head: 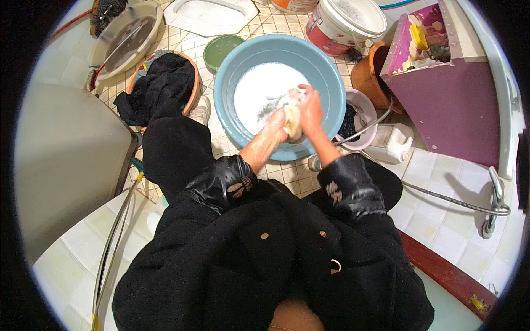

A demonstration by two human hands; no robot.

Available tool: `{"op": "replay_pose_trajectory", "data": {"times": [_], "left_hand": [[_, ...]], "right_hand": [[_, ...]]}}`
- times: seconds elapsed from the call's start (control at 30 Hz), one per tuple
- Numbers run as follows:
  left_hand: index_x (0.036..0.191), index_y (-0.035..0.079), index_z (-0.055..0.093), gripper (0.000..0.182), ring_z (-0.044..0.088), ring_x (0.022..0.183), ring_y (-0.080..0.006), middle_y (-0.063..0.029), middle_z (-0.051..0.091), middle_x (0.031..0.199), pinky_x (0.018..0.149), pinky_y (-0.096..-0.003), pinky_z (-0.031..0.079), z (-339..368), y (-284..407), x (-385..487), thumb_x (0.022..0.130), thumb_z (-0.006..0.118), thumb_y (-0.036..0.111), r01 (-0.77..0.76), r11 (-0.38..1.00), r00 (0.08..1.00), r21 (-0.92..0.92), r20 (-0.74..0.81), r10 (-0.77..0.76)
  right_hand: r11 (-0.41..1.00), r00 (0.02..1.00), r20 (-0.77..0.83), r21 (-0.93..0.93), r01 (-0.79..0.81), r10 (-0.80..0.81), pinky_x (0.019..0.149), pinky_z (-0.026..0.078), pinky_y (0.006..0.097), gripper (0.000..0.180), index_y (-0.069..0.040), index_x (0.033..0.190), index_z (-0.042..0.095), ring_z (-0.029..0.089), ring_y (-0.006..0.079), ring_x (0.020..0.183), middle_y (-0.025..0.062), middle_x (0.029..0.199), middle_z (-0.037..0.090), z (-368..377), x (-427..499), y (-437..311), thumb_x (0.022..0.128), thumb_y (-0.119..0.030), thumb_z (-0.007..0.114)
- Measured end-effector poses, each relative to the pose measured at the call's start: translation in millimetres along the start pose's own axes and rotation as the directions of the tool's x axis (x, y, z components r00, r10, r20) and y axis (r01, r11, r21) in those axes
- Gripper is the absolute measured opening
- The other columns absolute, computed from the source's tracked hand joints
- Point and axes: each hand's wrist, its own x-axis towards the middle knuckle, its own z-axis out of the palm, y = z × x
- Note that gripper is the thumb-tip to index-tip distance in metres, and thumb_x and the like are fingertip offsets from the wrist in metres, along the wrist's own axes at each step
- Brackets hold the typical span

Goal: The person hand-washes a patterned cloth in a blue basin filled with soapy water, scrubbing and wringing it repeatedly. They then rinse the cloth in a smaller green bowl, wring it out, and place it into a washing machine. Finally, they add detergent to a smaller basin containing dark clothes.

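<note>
Over the blue plastic basin (pixel 280 43), both my hands grip a wet, pale cloth item (pixel 293 120) that is partly covered in suds. My left hand (pixel 277 124) holds its lower side, and my right hand (pixel 310 107) is wrapped around its right side. The cloth is blurred, and my fingers hide part of it, so its exact kind cannot be told. Below it, white foamy water (pixel 258 87) fills the bottom of the basin, with a greyish patch just left of the cloth.
Left stands an orange tub (pixel 193 89) heaped with black clothing (pixel 165 80). A green bowl (pixel 221 51) of liquid sits behind it. To the right are a white bucket (pixel 331 35), a pinkish basin (pixel 366 103), a white jug (pixel 389 142) and a metal shower hose (pixel 447 202). A squat toilet (pixel 211 27) lies beyond.
</note>
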Motion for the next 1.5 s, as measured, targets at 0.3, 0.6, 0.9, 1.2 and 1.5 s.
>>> {"op": "replay_pose_trajectory", "data": {"times": [0.3, 0.6, 0.9, 1.2, 1.5], "left_hand": [[0.102, 0.005, 0.057, 0.03, 0.061, 0.084, -0.0215, -0.0085, 0.063, 0.096, 0.074, -0.0365, 0.051, -11.2, 8.1, -12.3, 0.089, 0.046, 0.029, 0.471, 0.433, 0.726, -0.768, 0.059, -0.685], [0.101, 0.006, 0.057, 0.023, 0.061, 0.086, -0.0201, -0.0073, 0.062, 0.096, 0.076, -0.0347, 0.051, -25.1, -31.1, -5.3, 0.089, 0.046, 0.022, 0.455, 0.495, 0.84, -0.74, 0.173, -0.514], [0.106, -0.002, 0.055, 0.026, 0.063, 0.077, -0.0201, -0.0131, 0.062, 0.097, 0.07, -0.0287, 0.052, 28.1, 93.4, 1.6, 0.081, 0.056, 0.005, 0.608, 0.764, 0.783, -0.219, 0.004, -0.622], [0.09, 0.003, 0.063, 0.027, 0.054, 0.093, -0.0252, -0.0116, 0.058, 0.095, 0.084, -0.0314, 0.042, 28.9, 95.0, 10.4, 0.063, 0.059, 0.008, -0.061, 0.581, 0.776, 0.812, 0.405, -0.484], [0.135, 0.013, 0.025, 0.076, 0.04, 0.119, -0.0343, -0.0156, 0.029, 0.138, 0.092, -0.0595, 0.033, 34.7, 78.2, -14.1, 0.081, 0.045, 0.062, 0.784, 0.364, 0.4, -0.503, -0.04, -0.916]], "right_hand": [[0.997, 0.996, -0.047, 0.01, 0.071, -0.07, 0.068, 0.045, 0.0415, 0.025, -0.008, 0.083, 0.058, 0.058, 0.0317, 0.081, 0.0121, 0.084, 0.058, 22.4, -25.1, -3.7, 0.067, -0.026, 0.066], [0.908, 0.908, -0.036, 0.035, 0.418, -0.417, 0.062, 0.044, 0.0406, 0.027, -0.007, 0.068, 0.054, 0.056, 0.0322, 0.069, 0.0127, 0.07, 0.056, 3.9, -80.7, -53.0, 0.073, -0.031, 0.065], [0.234, 0.78, 0.419, 0.792, -0.565, 0.464, 0.07, 0.048, 0.0381, 0.053, -0.011, 0.115, 0.044, 0.057, 0.0264, 0.094, 0.0168, 0.109, 0.053, -7.1, -0.2, 54.5, 0.083, -0.054, 0.048], [0.192, 0.823, 0.549, 0.801, -0.568, 0.144, 0.078, 0.051, 0.0383, 0.045, 0.001, 0.115, 0.048, 0.059, 0.0233, 0.092, 0.0121, 0.101, 0.059, -17.3, 26.7, 94.0, 0.081, -0.023, 0.065], [0.523, 0.935, 0.101, 0.806, -0.278, 0.34, 0.065, 0.046, 0.0289, 0.023, -0.002, 0.094, 0.053, 0.054, 0.0161, 0.075, 0.0078, 0.085, 0.056, -1.1, -14.7, 21.5, 0.074, -0.005, 0.063]]}}
